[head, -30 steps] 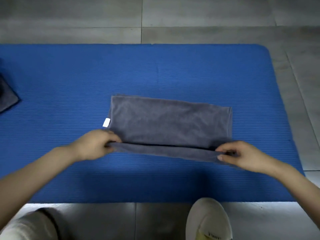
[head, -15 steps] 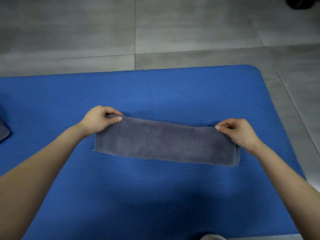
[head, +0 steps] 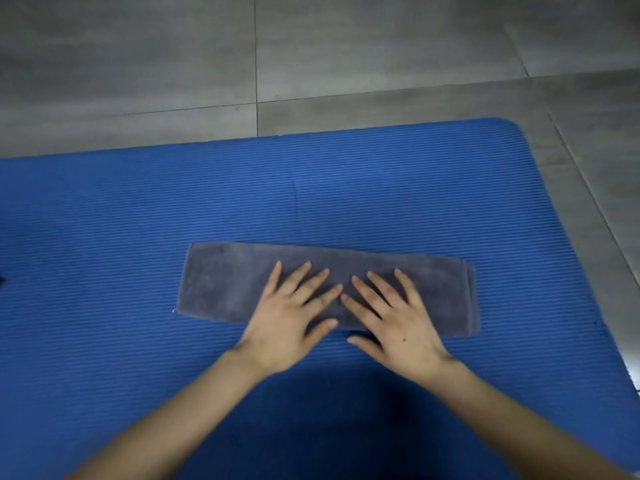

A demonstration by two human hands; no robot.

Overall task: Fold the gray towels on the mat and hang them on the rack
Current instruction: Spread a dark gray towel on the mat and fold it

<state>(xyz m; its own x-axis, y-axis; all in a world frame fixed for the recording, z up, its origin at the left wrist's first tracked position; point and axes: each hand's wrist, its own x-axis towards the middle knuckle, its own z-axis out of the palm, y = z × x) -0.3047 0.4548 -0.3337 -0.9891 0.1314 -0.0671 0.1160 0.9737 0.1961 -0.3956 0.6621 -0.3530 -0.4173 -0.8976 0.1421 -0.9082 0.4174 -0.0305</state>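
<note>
- Both hands have left the far corners they pinched half a second ago and now lie flat on the middle of the towel, whose fold is laid down.
- Floor: grey tiles with dark joints fill the top of the view and run down the right side past the mat.
- Mat: blue and ribbed, with one rounded corner showing at upper right. Its left and near sides are cut off by the frame, and a shadow darkens the part between the forearms.
- Towel: a long narrow grey band lying on the mat, a little right of centre, with its right end slightly nearer. Stepped layers show at the right end. Its middle and part of its near edge are hidden under the hands.
- Forearms: both come in from the bottom, cut off by the frame.
- Left hand: palm down on the towel, fingers straight and spread, thumb on the near edge.
- Right hand: palm down beside it, fingers straight and spread, its fingertips almost meeting the left's; the thumb lies just off the near edge, over the mat.
- White speck at the towel's near left corner: too small to make out.
- Dark shape at the left edge: mostly cut off, so I cannot tell what it is.
</note>
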